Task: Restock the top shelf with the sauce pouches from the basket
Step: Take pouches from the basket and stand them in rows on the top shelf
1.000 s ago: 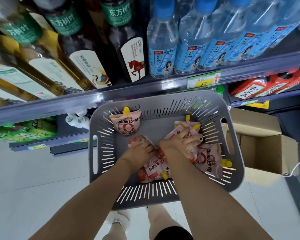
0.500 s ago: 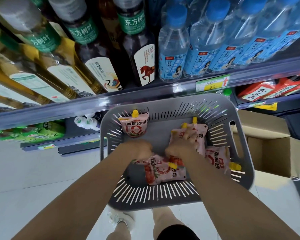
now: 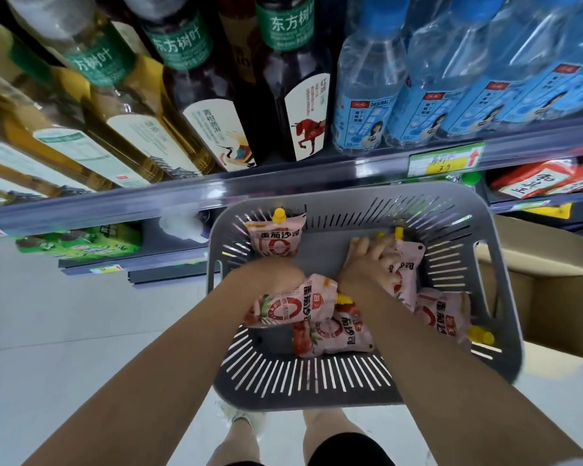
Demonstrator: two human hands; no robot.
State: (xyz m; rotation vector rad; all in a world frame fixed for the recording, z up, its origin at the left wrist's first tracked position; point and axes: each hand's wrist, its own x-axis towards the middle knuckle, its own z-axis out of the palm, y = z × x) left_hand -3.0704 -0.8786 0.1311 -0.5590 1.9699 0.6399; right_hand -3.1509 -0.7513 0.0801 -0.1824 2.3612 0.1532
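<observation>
Grey slotted basket [image 3: 303,395] sits at centre, just below and near of a shelf rail [image 3: 283,178]. Both bare arms reach into it from the near edge.

- Left hand [image 3: 270,275]: balled over the far edge of a sauce pouch [image 3: 293,306], which slants out from under it toward the near right. The fingers are tucked beneath the hand and hidden, and the hand reads as gripping this pouch. The view is blurred here.
- Right hand [image 3: 364,267]: fingers [image 3: 386,260] are bent down over the top of a second pouch [image 3: 406,267] at the basket's far right, gripping it. The fingertips are just short of the yellow caps [image 3: 399,232].
- Third pouch [image 3: 330,334] lies flat on the basket floor, partly under the left hand's pouch.
- Fourth pouch [image 3: 443,314] is at the right wall, partly covered by the right forearm.
- Fifth pouch [image 3: 276,242] stands apart against the far-left wall with its yellow cap up.

All the pouches in view are inside the basket.

On the shelf above the rail are tea bottles [image 3: 297,89] at left and centre and water bottles [image 3: 367,95] at right. A price tag [image 3: 446,159] is on the rail. Red packets [image 3: 532,179] sit on a lower shelf at far right, and green packs [image 3: 81,243] at lower left. An open cardboard box [image 3: 546,297] stands just right of the basket on the pale floor [image 3: 81,331].
</observation>
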